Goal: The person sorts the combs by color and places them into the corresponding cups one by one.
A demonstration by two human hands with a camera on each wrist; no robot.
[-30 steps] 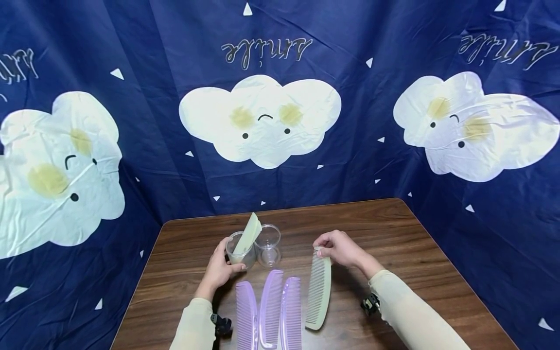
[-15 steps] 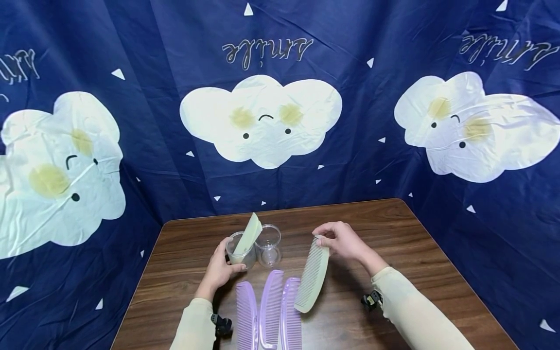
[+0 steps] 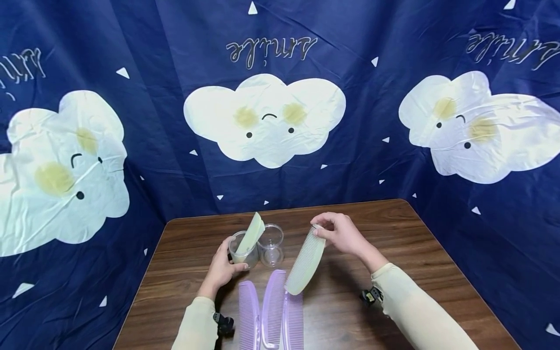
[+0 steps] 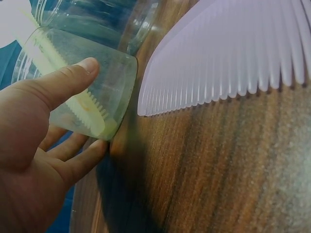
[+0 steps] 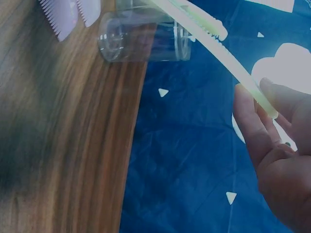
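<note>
My left hand [image 3: 222,268] grips a clear plastic jar [image 4: 119,77] at the left of the table, thumb on the near side and fingers round the other. Pale green combs [image 3: 252,233] lean inside that jar, their ends above its rim. My right hand [image 3: 341,235] pinches another pale green comb [image 3: 305,266] by one end, between thumb and fingers. This comb hangs tilted above the table, its lower end over the rightmost purple comb [image 3: 294,323]. Seen from the right wrist, its far end runs out of the frame at the top.
Beside the gripped jar stands a second clear jar [image 3: 272,247]. Two more purple combs, one at left [image 3: 248,311] and a middle comb [image 3: 273,306], lie on the wooden table [image 3: 372,301]. A blue cloth [image 3: 367,180] with cloud prints hangs behind and at the sides.
My right hand has raised the green comb and carried it left and away from me; the comb's lower end has swung left towards the jars. My left hand stays on its jar.
</note>
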